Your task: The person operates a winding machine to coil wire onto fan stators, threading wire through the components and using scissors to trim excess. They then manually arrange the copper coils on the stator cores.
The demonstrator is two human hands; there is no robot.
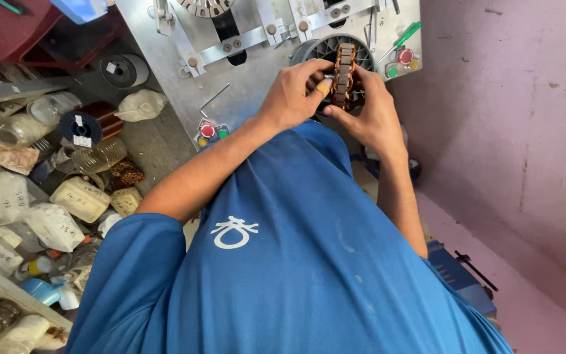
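Both my hands hold a round motor stator (344, 73) wound with copper wire, seen edge-on, in front of a grey metal winding machine (244, 72). My left hand (293, 92) grips its left side, a yellow-tipped finger pressed on the windings. My right hand (371, 108) clasps its right side and underside. Behind the stator sits a round slotted fixture (322, 47) on the machine. My blue shirt (296, 262) fills the lower view.
Red and green push buttons (212, 131) sit on the machine's lower left, more buttons (404, 59) at its right. Left floor holds a copper wire spool (90, 124), several plastic bags and wound coils (126, 174). A pink wall (512, 98) stands right; a blue box (460, 278) lies below.
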